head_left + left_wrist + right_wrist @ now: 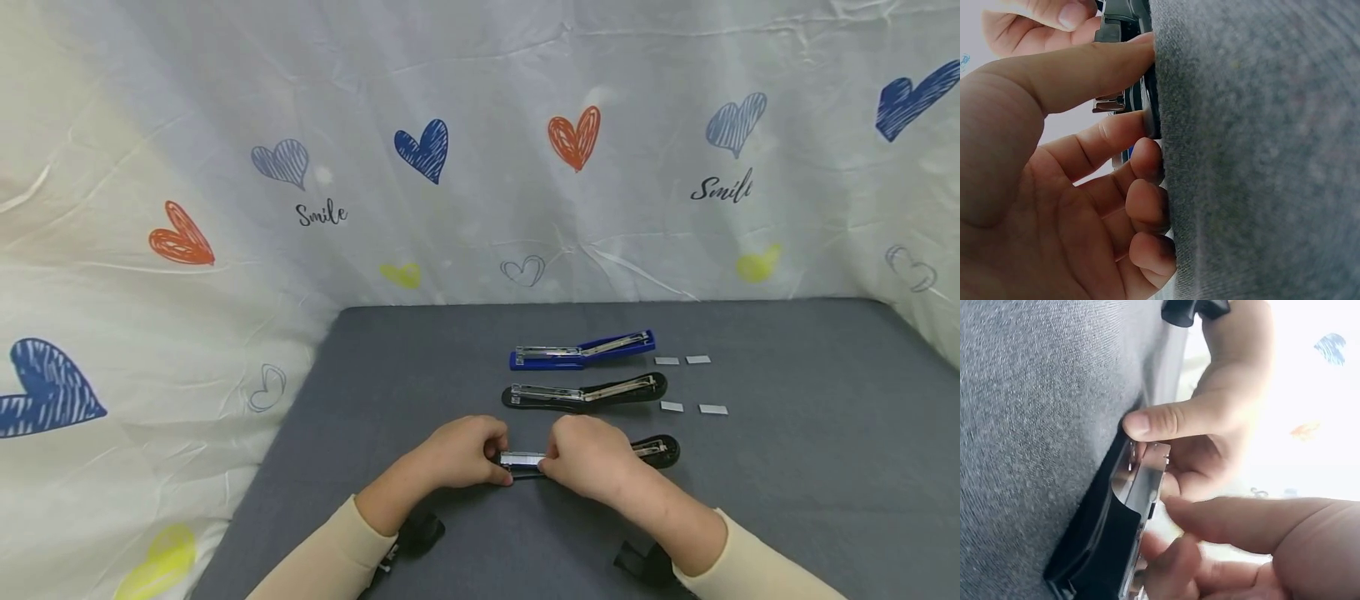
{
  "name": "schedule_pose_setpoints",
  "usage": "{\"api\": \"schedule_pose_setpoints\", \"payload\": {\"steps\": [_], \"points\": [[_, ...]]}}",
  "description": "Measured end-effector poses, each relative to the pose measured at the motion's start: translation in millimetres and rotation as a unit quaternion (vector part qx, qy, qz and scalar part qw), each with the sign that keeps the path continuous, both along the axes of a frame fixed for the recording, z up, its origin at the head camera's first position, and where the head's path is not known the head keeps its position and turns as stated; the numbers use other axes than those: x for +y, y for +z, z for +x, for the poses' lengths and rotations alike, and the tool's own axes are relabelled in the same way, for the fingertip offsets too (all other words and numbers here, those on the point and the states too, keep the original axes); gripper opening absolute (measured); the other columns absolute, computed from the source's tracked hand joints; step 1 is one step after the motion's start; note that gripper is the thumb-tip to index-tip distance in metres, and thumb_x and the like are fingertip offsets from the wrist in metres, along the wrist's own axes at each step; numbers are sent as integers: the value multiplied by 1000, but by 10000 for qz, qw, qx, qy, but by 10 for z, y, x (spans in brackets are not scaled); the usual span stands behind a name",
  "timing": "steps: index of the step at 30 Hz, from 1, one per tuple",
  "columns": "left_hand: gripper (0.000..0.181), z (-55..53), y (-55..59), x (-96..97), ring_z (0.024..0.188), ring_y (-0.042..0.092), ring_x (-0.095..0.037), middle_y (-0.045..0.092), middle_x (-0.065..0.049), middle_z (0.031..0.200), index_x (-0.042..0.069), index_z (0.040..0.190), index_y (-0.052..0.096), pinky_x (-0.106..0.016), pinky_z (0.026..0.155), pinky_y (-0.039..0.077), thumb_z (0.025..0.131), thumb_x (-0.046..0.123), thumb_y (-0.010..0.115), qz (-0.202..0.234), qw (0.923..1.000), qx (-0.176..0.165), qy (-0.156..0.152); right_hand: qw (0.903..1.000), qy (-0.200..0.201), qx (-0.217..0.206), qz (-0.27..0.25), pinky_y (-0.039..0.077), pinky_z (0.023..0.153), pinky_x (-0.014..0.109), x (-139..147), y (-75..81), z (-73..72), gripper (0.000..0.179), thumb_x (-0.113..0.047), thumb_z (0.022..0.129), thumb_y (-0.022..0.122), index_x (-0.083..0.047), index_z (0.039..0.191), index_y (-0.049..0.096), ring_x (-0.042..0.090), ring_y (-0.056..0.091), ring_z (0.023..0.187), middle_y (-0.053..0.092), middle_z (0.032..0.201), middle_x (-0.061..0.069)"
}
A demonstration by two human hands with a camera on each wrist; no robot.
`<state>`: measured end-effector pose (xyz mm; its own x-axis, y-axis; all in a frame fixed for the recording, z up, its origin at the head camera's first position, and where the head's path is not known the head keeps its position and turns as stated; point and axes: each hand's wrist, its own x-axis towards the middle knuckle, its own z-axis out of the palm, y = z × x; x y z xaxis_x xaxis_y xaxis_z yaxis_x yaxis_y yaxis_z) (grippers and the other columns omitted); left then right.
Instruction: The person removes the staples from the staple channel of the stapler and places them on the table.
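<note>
A black stapler (660, 451) lies opened out flat on the grey cloth, nearest the person, its metal magazine (522, 459) showing between the hands. My left hand (467, 451) pinches its left end between thumb and forefinger; the other fingers curl beside it in the left wrist view. At the middle of the stapler, my right hand (588, 457) has its thumb and curled fingers at the sides of the magazine (1147, 481), as the right wrist view shows. Whether a staple strip sits between those fingertips is hidden.
Behind lie a second opened black stapler (543, 398) and an opened blue stapler (547, 358). Pairs of small staple strips (672, 407) rest to their right. A white curtain (480, 217) printed with hearts hangs beyond the grey table (405, 367).
</note>
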<state>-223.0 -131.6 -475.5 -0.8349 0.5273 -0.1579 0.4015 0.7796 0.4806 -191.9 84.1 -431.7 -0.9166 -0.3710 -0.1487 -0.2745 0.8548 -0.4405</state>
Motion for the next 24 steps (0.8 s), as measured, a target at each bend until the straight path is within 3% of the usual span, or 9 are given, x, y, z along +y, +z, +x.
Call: {"api": "schedule_pose_setpoints", "payload": {"steps": [4,8,13,16,18,20,24], "points": [[32,3,4,14,65,47,-8,52,8,75,22,80,61,-28,60,38,77,29,92,-3,10000,-8,0,9993,-33,266,246,40,49,33,7,-3,27,31,-23,85,83,-19,62,64,12,50,55,53,60,-7],[32,4,8,19,65,47,-8,52,8,75,21,80,61,-28,60,38,77,29,92,-2,10000,-4,-8,9997,38,205,119,40,50,33,19,1,40,30,-22,86,83,-18,63,64,12,49,55,53,60,-6],[33,20,9,3,66,46,-8,52,8,75,21,80,60,-28,60,38,77,29,92,24,10000,10,-23,9966,144,-451,-670,38,50,31,76,-47,79,22,-21,90,79,-16,70,71,12,48,52,53,58,-6],[33,30,10,-13,65,46,-8,51,8,75,21,79,59,-27,60,37,77,29,92,30,10000,18,-41,9865,-10,-942,-1337,38,52,30,130,-105,117,13,-21,90,79,-8,88,77,12,49,55,56,62,-5],[34,33,13,-19,65,45,-8,51,8,74,21,79,59,-27,60,37,76,28,92,32,10000,13,-51,9792,-191,-1113,-1684,40,54,30,155,-140,129,19,-20,90,78,-3,98,77,13,52,60,58,68,-4],[33,28,13,-18,65,45,-8,51,8,74,22,78,59,-27,59,37,76,29,92,31,10000,21,-65,9755,-423,-1075,-1873,44,60,31,165,-162,132,23,-20,89,79,-2,104,76,13,55,67,63,75,-4],[33,18,16,-12,66,46,-8,51,8,75,22,79,60,-28,60,37,77,29,92,30,10000,45,-71,9823,-633,-451,-1704,46,62,33,123,-189,136,10,-19,89,80,-10,91,76,10,56,66,64,74,-8]]}}
